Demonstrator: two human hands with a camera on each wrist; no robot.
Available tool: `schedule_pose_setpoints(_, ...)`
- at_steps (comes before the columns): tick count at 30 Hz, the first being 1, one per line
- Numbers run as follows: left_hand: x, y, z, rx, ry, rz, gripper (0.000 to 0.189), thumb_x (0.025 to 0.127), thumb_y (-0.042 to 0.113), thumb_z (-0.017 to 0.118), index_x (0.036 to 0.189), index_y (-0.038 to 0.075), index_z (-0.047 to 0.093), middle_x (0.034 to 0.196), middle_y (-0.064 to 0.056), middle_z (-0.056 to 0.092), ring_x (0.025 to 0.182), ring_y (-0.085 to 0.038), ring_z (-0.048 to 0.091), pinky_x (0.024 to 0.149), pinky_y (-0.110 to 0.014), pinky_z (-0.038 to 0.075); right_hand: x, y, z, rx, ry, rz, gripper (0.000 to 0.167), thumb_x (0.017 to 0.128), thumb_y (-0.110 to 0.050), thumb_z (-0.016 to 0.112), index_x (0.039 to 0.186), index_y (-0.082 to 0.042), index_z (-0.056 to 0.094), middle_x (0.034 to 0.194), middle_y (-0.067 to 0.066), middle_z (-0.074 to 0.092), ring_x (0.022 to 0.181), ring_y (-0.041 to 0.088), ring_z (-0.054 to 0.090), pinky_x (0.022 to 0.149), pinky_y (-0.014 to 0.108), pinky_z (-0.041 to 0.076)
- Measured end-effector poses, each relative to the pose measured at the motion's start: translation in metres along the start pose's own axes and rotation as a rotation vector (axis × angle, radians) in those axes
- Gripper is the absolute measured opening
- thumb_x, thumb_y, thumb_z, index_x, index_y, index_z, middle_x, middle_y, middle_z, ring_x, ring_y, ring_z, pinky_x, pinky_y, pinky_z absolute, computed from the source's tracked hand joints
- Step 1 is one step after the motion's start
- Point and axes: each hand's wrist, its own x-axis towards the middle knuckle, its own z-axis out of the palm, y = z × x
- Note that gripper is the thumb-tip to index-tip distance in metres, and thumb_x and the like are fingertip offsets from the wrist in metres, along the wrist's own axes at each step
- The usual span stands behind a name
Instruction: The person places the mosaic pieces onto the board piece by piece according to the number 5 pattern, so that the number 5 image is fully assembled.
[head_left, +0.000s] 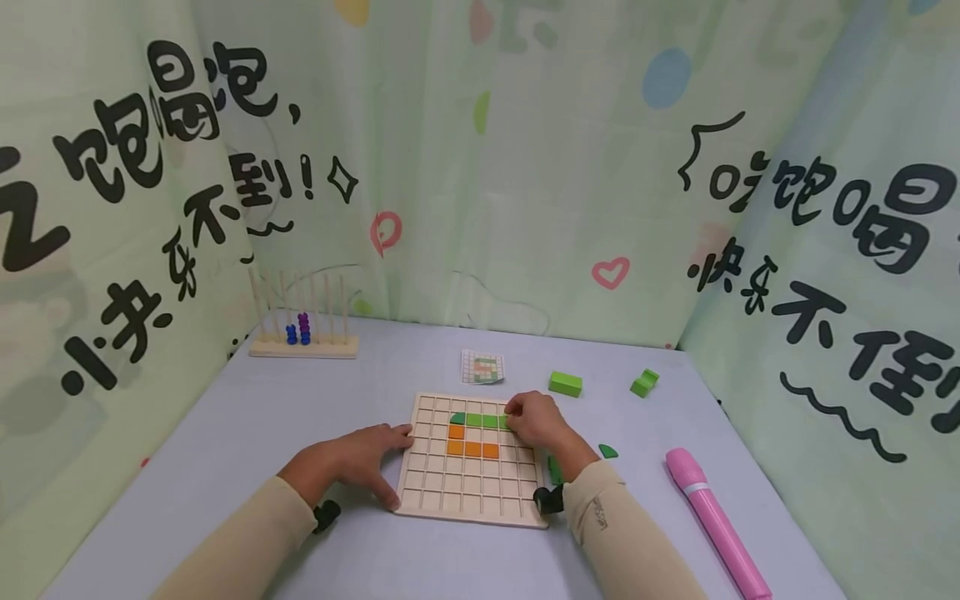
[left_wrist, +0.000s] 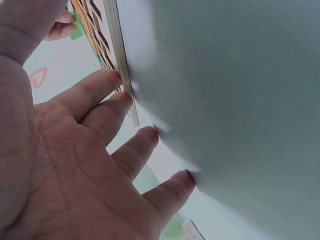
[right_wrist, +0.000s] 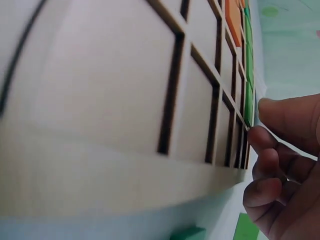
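Apparently, the board (head_left: 471, 483) is of thin wood, so I would judge it light and stiff, and able to slide if it is pushed; its side edges look the best place for holding. It lies in the middle of the table (head_left: 427, 562), with green tiles (head_left: 474, 421) in a far row and orange tiles (head_left: 472, 449) nearer. The tiles seem small, hard and light, better taken by opposite edges with the fingertips. The left hand (head_left: 352, 460) has its fingers spread, two tips touching the board's left edge, the thumb at its near left corner. The right hand (head_left: 538, 419) is curled at the right end of the green row (whether it pinches a tile, I cannot tell). It covers that end, the right wrist (head_left: 581, 457) partly hides a dark green piece (head_left: 555, 469), and the print on the far card (head_left: 482, 367) is too small to read.
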Motion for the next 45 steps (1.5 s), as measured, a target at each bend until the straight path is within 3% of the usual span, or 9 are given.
schedule_pose_setpoints(4, 0.001, 0.0, -0.001, 0.0, -0.002, -0.003, 0.103, 0.067, 0.033, 0.1, 0.155, 0.013, 0.05, 0.169, 0.0, 0.034, 0.158, -0.035, 0.027, 0.126, -0.055, 0.028, -0.008, 0.005, -0.008, 0.058, 0.008, -0.005, 0.018, 0.1, -0.011, 0.067, 0.114, -0.003, 0.073, 0.102, 0.009, 0.069, 0.087, 0.021, 0.059, 0.077, 0.04, 0.054)
schedule_pose_setpoints(8, 0.002, -0.002, -0.002, 0.008, 0.005, -0.003, 0.103, 0.067, 0.034, 0.099, 0.155, 0.013, 0.05, 0.169, 0.0, 0.034, 0.157, -0.034, 0.028, 0.126, -0.054, 0.028, -0.015, 0.016, -0.016, 0.045, 0.021, 0.0, 0.019, 0.1, -0.013, 0.067, 0.115, -0.003, 0.073, 0.103, 0.008, 0.069, 0.088, 0.021, 0.059, 0.077, 0.04, 0.054)
schedule_pose_setpoints(15, 0.001, -0.005, -0.002, 0.004, 0.008, -0.019, 0.102, 0.067, 0.033, 0.099, 0.155, 0.013, 0.05, 0.17, -0.001, 0.033, 0.158, -0.037, 0.026, 0.125, -0.057, 0.028, -0.032, 0.038, -0.028, 0.03, 0.008, 0.085, 0.022, 0.098, -0.014, 0.069, 0.116, -0.003, 0.072, 0.103, 0.008, 0.068, 0.088, 0.021, 0.058, 0.077, 0.038, 0.054)
schedule_pose_setpoints(22, 0.001, -0.007, -0.002, 0.01, 0.009, -0.029, 0.103, 0.067, 0.034, 0.099, 0.155, 0.014, 0.05, 0.17, -0.001, 0.033, 0.158, -0.037, 0.025, 0.126, -0.057, 0.027, -0.05, 0.056, -0.035, -0.052, -0.023, 0.141, 0.024, 0.097, -0.012, 0.07, 0.118, -0.002, 0.073, 0.104, 0.007, 0.069, 0.091, 0.021, 0.058, 0.086, 0.042, 0.055)
schedule_pose_setpoints(29, 0.002, -0.007, -0.001, 0.01, 0.012, -0.007, 0.103, 0.066, 0.033, 0.1, 0.154, 0.013, 0.05, 0.17, -0.003, 0.034, 0.157, -0.039, 0.025, 0.125, -0.058, 0.027, -0.059, 0.061, -0.034, -0.106, -0.073, 0.172, 0.02, 0.095, -0.012, 0.073, 0.113, -0.005, 0.075, 0.1, 0.005, 0.07, 0.09, 0.021, 0.058, 0.089, 0.043, 0.056)
schedule_pose_setpoints(38, 0.003, -0.004, 0.003, -0.007, 0.005, -0.01, 0.105, 0.066, 0.033, 0.1, 0.155, 0.013, 0.05, 0.17, -0.002, 0.033, 0.157, -0.036, 0.027, 0.125, -0.057, 0.028, -0.066, 0.066, -0.033, -0.146, -0.032, 0.171, 0.011, 0.092, -0.012, 0.077, 0.1, -0.007, 0.071, 0.087, 0.003, 0.062, 0.081, 0.019, 0.055, 0.072, 0.036, 0.05)
schedule_pose_setpoints(45, 0.005, -0.003, 0.003, -0.004, 0.005, -0.007, 0.105, 0.065, 0.033, 0.1, 0.155, 0.013, 0.05, 0.17, -0.002, 0.034, 0.157, -0.036, 0.027, 0.125, -0.058, 0.028, -0.071, 0.073, -0.036, -0.079, 0.006, 0.166, 0.012, 0.09, -0.011, 0.08, 0.093, -0.007, 0.069, 0.083, 0.004, 0.06, 0.078, 0.018, 0.054, 0.067, 0.031, 0.047)
